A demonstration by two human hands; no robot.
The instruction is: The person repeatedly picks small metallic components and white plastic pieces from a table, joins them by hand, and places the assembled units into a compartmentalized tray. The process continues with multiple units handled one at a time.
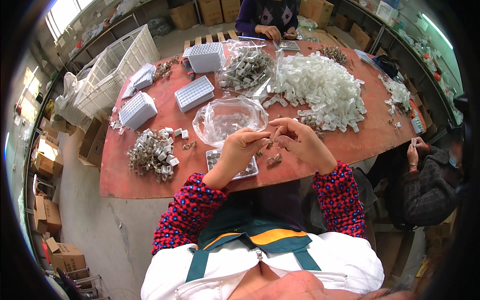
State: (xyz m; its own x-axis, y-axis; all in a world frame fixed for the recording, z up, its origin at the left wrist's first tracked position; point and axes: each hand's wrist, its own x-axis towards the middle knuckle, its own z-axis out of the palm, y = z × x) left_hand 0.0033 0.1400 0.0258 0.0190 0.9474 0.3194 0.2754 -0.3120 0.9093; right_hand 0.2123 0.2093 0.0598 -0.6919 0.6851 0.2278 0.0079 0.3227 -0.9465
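Observation:
My left hand (240,151) and my right hand (302,143) meet over the near edge of the red table, fingertips pinched together. A small brownish metal piece (270,145) shows between them; its exact shape is hard to make out. Partly under my left hand sits a white tray (247,173) with round grey discs in its cells. Just beyond it lies an open clear plastic bag (202,125) with more discs inside. A few loose brownish metal pieces (274,160) rest below my right hand.
At left is a pile of white plastic parts with metal pieces (155,155). Stacked white trays (137,111) stand behind it. A large heap of white plastic parts (325,90) fills the far right. Two other people (270,17) work at the table, one opposite, one at right (430,185).

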